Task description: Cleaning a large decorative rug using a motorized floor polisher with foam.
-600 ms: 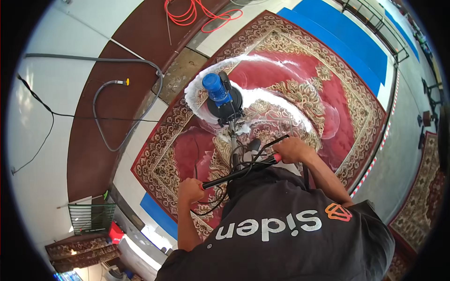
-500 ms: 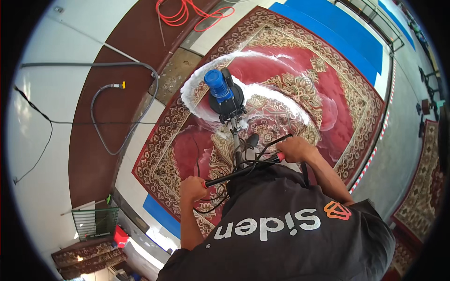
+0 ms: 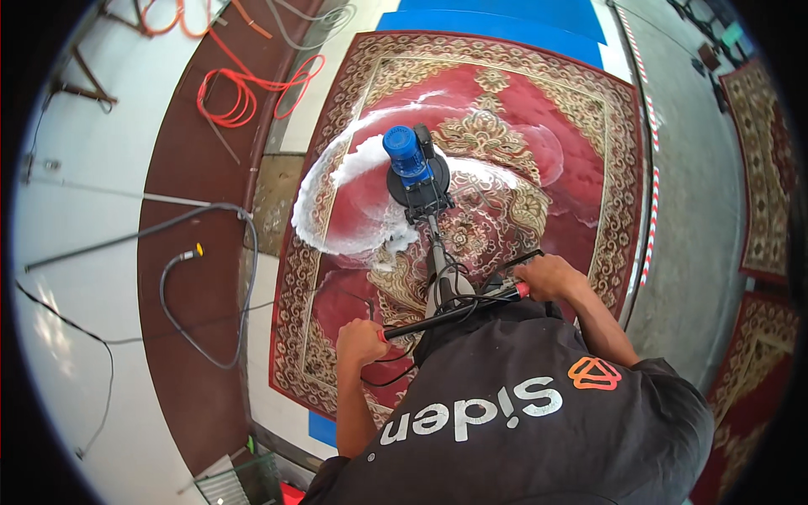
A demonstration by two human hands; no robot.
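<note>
My left hand (image 3: 361, 342) is closed around the left end of the handlebar (image 3: 454, 313) of a rotary carpet scrubber. My right hand (image 3: 549, 276) grips the bar's other end, by its red grip and a black lever. From the bar, a grey shaft runs away from me to the scrubber's blue motor (image 3: 406, 151). Under the motor, a round black head (image 3: 418, 187) rests on a red and gold patterned rug (image 3: 572, 126). White foam (image 3: 324, 206) lies in a wide curve on the rug, mostly left of the head. A black cable loops around the handlebar.
A grey hose (image 3: 168, 290) with a yellow-tipped end curls on the brown floor strip at left. Beyond it lies a coiled red hose (image 3: 244, 97). Blue matting (image 3: 505, 21) borders the rug's far edge. Red-and-white tape (image 3: 652, 168) runs along the right side. More rugs (image 3: 762, 160) lie at far right.
The scrubber head has swung to the right over the rug, leaving the foam curve on its left. My view has turned, so the rug looks straighter. Both hands keep their hold.
</note>
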